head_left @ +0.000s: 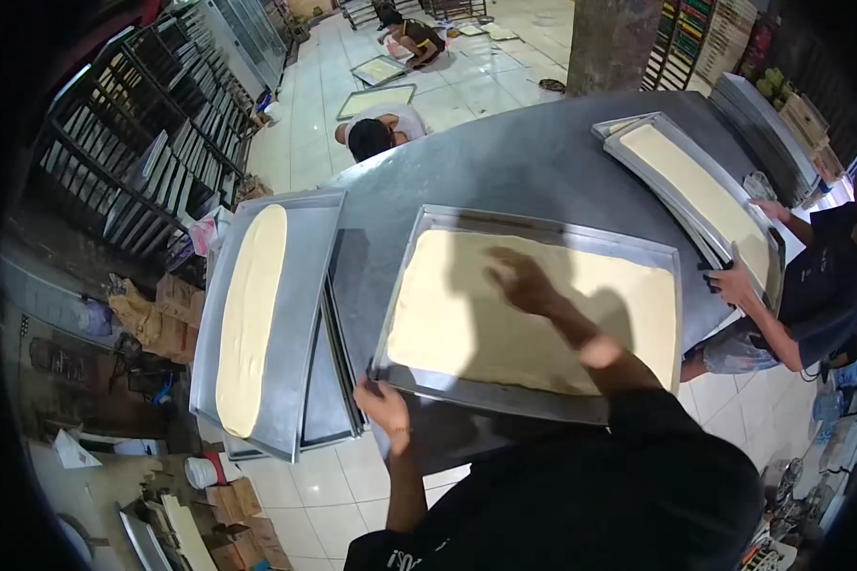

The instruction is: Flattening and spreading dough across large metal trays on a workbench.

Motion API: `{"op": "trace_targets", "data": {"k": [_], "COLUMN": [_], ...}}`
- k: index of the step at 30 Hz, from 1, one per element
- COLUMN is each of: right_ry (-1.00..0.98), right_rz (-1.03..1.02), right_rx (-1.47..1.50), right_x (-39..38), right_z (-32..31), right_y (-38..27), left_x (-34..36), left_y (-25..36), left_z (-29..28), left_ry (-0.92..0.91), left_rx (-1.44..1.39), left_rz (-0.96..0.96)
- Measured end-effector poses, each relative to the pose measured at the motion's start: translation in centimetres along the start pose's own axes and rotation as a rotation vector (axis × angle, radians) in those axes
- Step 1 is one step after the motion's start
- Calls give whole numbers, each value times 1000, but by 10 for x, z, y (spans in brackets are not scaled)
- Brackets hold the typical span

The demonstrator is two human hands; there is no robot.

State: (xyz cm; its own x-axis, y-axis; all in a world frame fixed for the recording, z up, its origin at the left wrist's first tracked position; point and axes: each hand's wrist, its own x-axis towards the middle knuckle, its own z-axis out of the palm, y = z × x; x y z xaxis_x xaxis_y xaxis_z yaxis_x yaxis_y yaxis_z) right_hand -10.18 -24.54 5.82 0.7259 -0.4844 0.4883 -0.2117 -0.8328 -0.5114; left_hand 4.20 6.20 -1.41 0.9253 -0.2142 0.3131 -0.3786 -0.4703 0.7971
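Note:
A rectangular metal baking tray (533, 223) lies in front of me, with a wide sheet of pale dough (438, 324) covering most of its bottom. My left hand (385, 411) grips the tray's near left corner. Over the middle of the dough is my right hand (524, 283), its fingers pointing left and somewhat apart, holding nothing; whether it touches the dough I cannot tell. At my left, another tray (309, 285) rests on a stack and carries a long, narrow strip of dough (254, 319).
A co-worker's hands (736, 281) hold a dough-filled tray (695, 181) at the grey table's (505, 143) right. Two people crouch beyond the table, near trays on the tiled floor (319, 105). Tray racks (133, 143) line the left wall, with cardboard boxes (176, 319) nearby.

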Motion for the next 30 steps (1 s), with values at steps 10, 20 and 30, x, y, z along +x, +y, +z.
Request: {"op": "trace_targets", "data": {"k": [10, 20, 30], "right_ry": [2, -123, -358], "right_rz": [1075, 1261, -21], "right_rx": [742, 1026, -131], "right_x": [-415, -329, -222], "right_z": [-193, -157, -71], "right_y": [97, -27, -127], "left_x": [-221, -61, -145], "left_y": [62, 114, -26], "left_z": [81, 36, -184], "left_ry": [-403, -541, -529], "left_rx": [314, -125, -363], "left_rz": [-82, -114, -366]}}
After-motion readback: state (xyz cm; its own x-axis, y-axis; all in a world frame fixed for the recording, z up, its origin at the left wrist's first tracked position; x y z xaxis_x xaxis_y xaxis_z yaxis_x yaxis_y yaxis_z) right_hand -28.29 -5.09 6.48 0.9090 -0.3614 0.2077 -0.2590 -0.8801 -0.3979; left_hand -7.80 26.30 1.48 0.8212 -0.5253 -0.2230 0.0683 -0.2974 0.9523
